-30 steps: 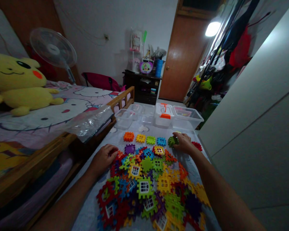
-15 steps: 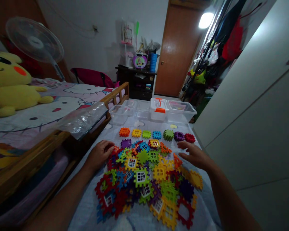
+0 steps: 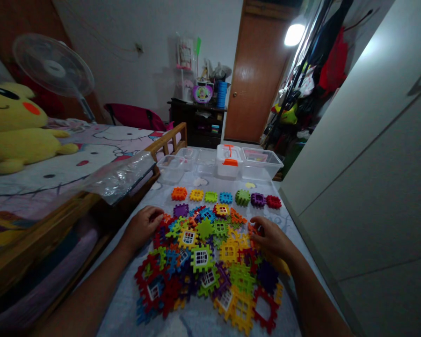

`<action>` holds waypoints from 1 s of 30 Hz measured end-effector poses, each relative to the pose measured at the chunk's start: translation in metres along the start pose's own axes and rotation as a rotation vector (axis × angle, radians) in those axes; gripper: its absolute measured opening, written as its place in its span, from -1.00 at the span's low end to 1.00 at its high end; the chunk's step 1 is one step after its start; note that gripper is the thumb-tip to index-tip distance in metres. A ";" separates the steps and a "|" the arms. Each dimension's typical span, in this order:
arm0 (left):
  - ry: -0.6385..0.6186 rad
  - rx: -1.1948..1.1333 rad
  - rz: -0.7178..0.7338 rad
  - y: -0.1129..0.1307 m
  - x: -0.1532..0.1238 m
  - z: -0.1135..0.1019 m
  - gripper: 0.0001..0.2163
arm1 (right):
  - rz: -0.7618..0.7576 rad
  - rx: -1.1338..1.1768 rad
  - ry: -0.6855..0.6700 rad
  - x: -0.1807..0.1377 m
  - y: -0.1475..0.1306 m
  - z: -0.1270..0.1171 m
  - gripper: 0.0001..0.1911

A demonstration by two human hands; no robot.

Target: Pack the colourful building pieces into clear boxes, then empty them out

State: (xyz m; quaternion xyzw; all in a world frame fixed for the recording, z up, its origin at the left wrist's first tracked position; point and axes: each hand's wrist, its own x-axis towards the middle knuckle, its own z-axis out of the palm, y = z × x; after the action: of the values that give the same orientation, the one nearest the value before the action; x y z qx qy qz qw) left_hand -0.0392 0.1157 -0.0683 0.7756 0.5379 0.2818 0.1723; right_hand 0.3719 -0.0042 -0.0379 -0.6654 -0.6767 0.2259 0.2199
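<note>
A broad pile of interlocking plastic building pieces [image 3: 205,229], many with notched edges and some with white window grids, lies on the bed. My left hand [image 3: 143,227] rests at the pile's far left edge, fingers loosely bent and apart, with no piece visible in them. At the right edge, my right hand [image 3: 272,238] has thumb and forefinger apart around an orange piece [image 3: 251,228]; whether they grip it is unclear. A yellow piece [image 3: 283,267] is partly hidden under my right forearm. Nearby lie a purple square [image 3: 181,210] and a red frame piece [image 3: 265,309].
Behind the pile runs a row of sorted stacks, from orange [image 3: 178,194] to red [image 3: 273,201]. Clear plastic boxes [image 3: 171,169] and a lidded box with orange clips [image 3: 228,161] stand farther back. A wooden bed rail [image 3: 154,154] borders the left, a pale cabinet [image 3: 365,187] the right.
My right hand has moved down and inward to the orange piece at the pile's right edge. My left hand stays nearly still. The view has shifted slightly.
</note>
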 end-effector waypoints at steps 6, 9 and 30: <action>0.008 -0.004 -0.010 0.002 0.001 0.000 -0.70 | 0.039 0.064 0.096 0.006 0.008 0.003 -0.65; 0.008 -0.001 -0.015 0.002 0.001 0.000 -0.70 | 0.072 0.021 0.197 0.009 0.015 0.005 -0.65; -0.005 0.007 -0.025 -0.001 0.001 0.001 -0.67 | -0.181 -0.079 -0.060 -0.033 -0.038 -0.025 -0.51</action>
State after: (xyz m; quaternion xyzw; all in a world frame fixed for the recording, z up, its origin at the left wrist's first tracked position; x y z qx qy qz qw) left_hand -0.0388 0.1169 -0.0691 0.7701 0.5481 0.2759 0.1744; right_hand 0.3571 -0.0370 0.0047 -0.6026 -0.7487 0.1984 0.1926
